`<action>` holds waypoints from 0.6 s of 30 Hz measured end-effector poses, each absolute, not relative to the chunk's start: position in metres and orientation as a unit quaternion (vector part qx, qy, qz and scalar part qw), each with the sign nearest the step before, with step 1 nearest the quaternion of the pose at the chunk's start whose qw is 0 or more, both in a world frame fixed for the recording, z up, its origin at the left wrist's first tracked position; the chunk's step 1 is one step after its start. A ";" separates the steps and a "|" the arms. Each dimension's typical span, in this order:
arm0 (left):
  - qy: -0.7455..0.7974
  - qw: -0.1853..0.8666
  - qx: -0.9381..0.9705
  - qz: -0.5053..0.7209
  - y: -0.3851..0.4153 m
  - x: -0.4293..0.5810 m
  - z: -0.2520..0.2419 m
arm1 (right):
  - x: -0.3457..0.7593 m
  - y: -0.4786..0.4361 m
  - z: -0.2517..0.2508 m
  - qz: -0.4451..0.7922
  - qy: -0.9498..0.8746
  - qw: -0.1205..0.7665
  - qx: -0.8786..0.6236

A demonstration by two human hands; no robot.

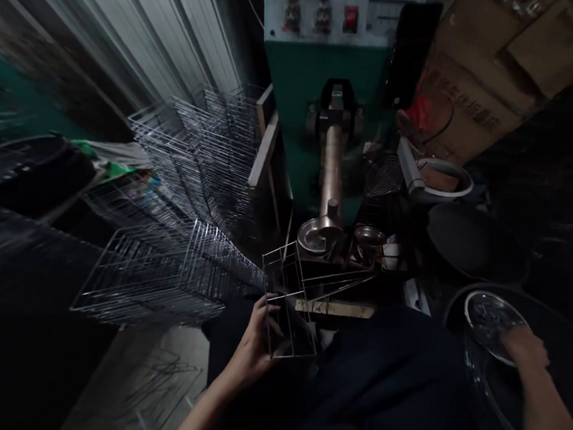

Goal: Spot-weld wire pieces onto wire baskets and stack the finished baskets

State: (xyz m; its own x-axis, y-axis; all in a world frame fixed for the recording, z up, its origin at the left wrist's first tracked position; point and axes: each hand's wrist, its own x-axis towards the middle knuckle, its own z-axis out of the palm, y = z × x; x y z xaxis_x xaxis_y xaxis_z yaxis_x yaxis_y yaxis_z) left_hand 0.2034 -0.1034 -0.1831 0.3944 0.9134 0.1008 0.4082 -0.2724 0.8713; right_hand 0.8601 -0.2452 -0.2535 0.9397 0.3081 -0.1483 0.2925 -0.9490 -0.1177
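Observation:
My left hand (258,336) is closed around the lower left side of a small wire rack (289,299), held tilted over my lap. A long wire part of the rack reaches to the right, toward the machine. Out at the right, my right hand (526,346) is at the rim of a round, shiny metal dish (490,323). Its fingers are smeared by motion, and the dish's contents are too blurred to make out. Ahead of me stands a green machine (295,115) with a copper-coloured arm (333,172) pointing toward me.
Stacked wire racks (182,266) fill the left side. Small metal bowls (369,235) sit beneath the machine's arm. A dark round pan (475,241) and a white container (445,179) stand at the right. Cardboard (478,91) lies behind; a control panel (344,12) tops the machine.

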 end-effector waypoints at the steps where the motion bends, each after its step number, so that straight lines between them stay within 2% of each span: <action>1: 0.444 0.389 0.741 0.319 -0.100 0.204 -0.186 | 0.858 -0.239 -0.245 0.094 -0.132 0.040 -0.986; 4: 0.436 0.379 0.750 0.320 -0.093 0.202 -0.191 | 0.826 -0.209 -0.210 0.108 -0.207 0.088 -0.968; 8: 0.453 0.405 0.733 0.306 -0.091 0.199 -0.191 | 0.711 -0.153 -0.148 0.120 -0.483 0.354 -0.792; 9: 0.457 0.409 0.730 0.301 -0.091 0.199 -0.191 | 0.678 -0.140 -0.133 0.142 -0.545 0.371 -0.739; 13: 0.454 0.400 0.734 0.309 -0.090 0.197 -0.190 | 0.580 -0.098 -0.096 0.210 -0.723 0.343 -0.562; 18: 0.451 0.417 0.727 0.307 -0.088 0.192 -0.193 | 0.546 -0.073 -0.101 0.141 -0.834 0.260 -0.466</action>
